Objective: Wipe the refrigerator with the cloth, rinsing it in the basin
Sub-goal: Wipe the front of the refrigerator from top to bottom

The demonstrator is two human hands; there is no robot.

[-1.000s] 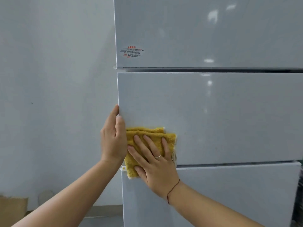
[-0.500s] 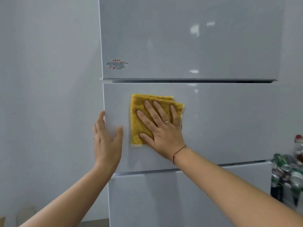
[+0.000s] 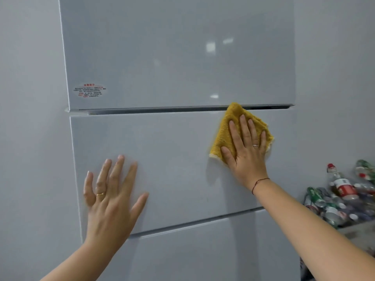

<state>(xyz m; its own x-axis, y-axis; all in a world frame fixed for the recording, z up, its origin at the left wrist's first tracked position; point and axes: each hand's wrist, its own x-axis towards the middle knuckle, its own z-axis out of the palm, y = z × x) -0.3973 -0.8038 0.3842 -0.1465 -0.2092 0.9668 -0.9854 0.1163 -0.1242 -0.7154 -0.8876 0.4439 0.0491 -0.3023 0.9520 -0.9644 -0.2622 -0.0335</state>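
While our right hand (image 3: 246,157) lies flat with its fingers straight and spread, it grips nothing; it only presses the folded yellow cloth (image 3: 224,136) against the front of the refrigerator (image 3: 176,57). The cloth sits under our fingers and palm, turned like a diamond, with its top corner touching the dark gap (image 3: 162,110) between the upper door and the middle door (image 3: 176,163). That puts it in the upper right part of the middle door, near that door's right edge. From this hold, most of the door runs away to our left and downward, and its long axis lies level, side to side. We judge that the next stroke turns on this: there is little room to the right and none upward on this door, so the cloth has to travel left along the gap or down toward the lower seam. Our left hand (image 3: 110,201) rests on the lower left of the same door, open, fingers spread, holding nothing, well apart from the cloth. It looks to be bracing us, and a long leftward sweep low on the door would meet it. The right hand is the one on the cloth, so the wiping falls to it. A red-printed sticker (image 3: 89,91) sits low on the upper door's left side, and a heap of bottles (image 3: 341,197) lies to the right of the refrigerator. We cannot see the basin.
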